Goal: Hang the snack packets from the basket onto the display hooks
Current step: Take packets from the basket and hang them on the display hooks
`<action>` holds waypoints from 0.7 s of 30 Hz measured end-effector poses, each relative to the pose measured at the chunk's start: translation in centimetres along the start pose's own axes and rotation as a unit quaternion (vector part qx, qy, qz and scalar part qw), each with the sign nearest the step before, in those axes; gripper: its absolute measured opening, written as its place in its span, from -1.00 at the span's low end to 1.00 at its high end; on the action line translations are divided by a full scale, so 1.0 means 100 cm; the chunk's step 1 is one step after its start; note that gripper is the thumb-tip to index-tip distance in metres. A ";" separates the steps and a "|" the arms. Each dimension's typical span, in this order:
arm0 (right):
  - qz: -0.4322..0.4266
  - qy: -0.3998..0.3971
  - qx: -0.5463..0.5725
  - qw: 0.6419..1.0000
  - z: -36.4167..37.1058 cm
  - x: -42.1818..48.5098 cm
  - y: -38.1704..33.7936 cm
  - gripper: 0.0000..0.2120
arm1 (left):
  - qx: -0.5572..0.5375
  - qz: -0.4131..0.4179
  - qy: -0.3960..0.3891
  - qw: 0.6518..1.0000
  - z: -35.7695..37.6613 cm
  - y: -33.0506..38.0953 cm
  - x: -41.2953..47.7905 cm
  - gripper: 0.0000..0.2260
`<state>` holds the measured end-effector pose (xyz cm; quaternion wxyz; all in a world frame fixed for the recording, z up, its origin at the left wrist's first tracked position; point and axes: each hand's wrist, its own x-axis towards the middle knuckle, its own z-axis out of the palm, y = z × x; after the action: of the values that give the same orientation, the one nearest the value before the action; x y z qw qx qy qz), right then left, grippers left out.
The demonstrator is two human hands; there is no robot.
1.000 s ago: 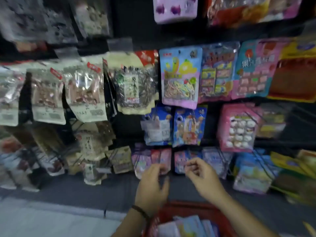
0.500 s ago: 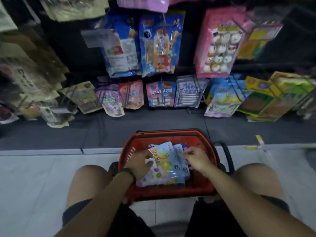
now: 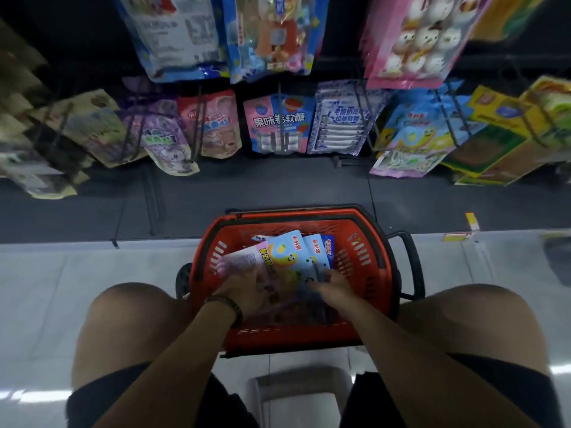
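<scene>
Head view, looking down.
- Red basket (image 3: 367,273) sits on the pale tiled floor (image 3: 46,288) between the person's bare knees, just in front of the dark shelf base (image 3: 278,183).
- Snack packets lie inside the basket, overlapping: a pink packet (image 3: 241,261) at left, a light blue packet (image 3: 287,257) with a yellow figure in the middle, and more blue ones to its right.
- Left hand (image 3: 247,291), dark band on the wrist, is down in the basket. Its grip is closed over the near end of the pink packet.
- Right hand (image 3: 335,287) is in the basket too, fingertips at the near edge of the blue packets. Cannot tell whether its grip pinches one or only touches.
- Far side: display hooks (image 3: 200,125) carry rows of hanging packets (image 3: 336,118). View blurred towards the edges.
</scene>
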<state>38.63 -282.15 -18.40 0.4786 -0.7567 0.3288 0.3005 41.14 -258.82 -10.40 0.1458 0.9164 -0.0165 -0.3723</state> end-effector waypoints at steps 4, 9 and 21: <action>0.002 -0.048 0.031 0.998 0.009 0.008 0.004 -0.59 | 0.004 -0.012 -0.017 1.000 0.011 -0.008 0.011 -0.56; -0.042 -0.085 0.051 0.994 0.023 -0.005 0.003 -0.78 | -0.044 0.010 0.002 0.999 0.046 -0.040 0.038 -0.32; -0.080 -0.203 0.366 0.905 -0.063 -0.100 -0.066 -0.77 | -0.240 0.063 0.128 0.960 -0.014 -0.006 -0.046 0.07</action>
<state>38.65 -283.70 -4.96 0.8007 -0.4747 0.2497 0.2671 38.72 -257.30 -6.54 0.3852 0.8919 0.0343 -0.2346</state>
